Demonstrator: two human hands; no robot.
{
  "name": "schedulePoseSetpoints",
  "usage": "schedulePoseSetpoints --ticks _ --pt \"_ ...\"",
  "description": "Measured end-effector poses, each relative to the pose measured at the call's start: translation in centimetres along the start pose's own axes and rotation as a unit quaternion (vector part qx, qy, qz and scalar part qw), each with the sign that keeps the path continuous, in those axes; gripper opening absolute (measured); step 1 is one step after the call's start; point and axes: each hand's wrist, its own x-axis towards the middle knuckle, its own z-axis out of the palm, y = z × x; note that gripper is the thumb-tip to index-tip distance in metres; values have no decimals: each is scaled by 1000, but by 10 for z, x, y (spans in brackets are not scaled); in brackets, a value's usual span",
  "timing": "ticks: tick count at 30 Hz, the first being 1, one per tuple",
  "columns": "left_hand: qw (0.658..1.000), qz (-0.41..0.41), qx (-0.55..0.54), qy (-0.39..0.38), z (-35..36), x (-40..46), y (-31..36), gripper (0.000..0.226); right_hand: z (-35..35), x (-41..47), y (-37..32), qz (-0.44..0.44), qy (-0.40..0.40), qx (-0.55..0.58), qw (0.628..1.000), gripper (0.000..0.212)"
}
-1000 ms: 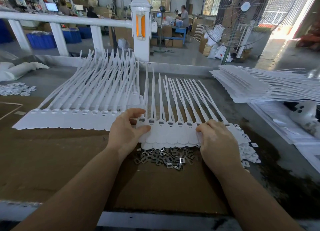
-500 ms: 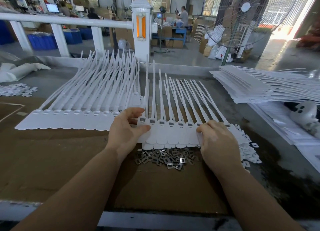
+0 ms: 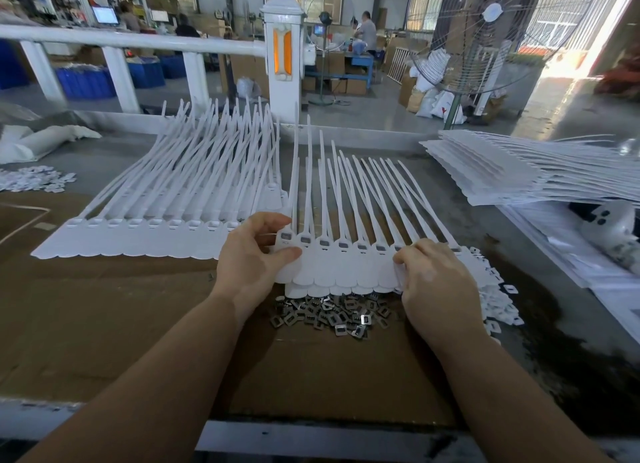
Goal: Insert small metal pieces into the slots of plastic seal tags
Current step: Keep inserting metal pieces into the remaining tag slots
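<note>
Your left hand (image 3: 251, 254) pinches the left end of a fanned sheet of white plastic seal tags (image 3: 341, 265), thumb on top, while your right hand (image 3: 438, 282) closes over its right end, near the middle of the cardboard-covered tabletop (image 3: 104, 317). The sheet looks light and floppy with whippy tails, so keep hold of the stiffer flat heads beside the slots. The small grey metal pieces (image 3: 334, 315) lie heaped just below it toward the near edge; they look tiny and slippery, best pinched singly by their edges.

free: bare cardboard (image 3: 104, 324) left | blocked: metal pieces (image 3: 332, 313) centre
</note>
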Motion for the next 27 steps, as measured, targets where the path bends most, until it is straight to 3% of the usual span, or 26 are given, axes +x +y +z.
schedulePoseSetpoints --ticks 12,27 --pt "998 -19 -61 -18 0 -4 7 29 -1 0 1 -2 -1 3 1000 17" --pt "999 -14 -49 -4 1 -5 10 31 -2 0 0 -3 -3 -4 1000 19"
